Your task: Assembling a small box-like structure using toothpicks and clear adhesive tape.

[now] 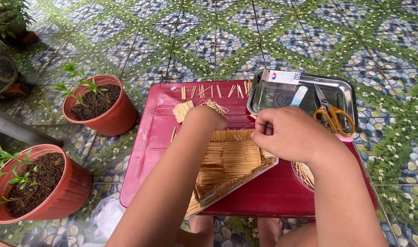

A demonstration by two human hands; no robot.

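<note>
Just below both hands lies the toothpick panel point(227, 160) — left hand point(206, 120) fisted, right hand point(284, 135) pinching at its far edge, nearer.

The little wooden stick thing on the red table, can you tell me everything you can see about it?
The stick model is a flat, layered piece built from many thin, pale tan sticks that look like toothpicks, laid side by side in rows. Its far edge is straight and its near side tapers at a slant, resting on a pale board. It lies on the red table. The left hand and the right hand both rest at its far edge, and the left forearm crosses over part of it. Loose sticks lie beyond it.
</note>
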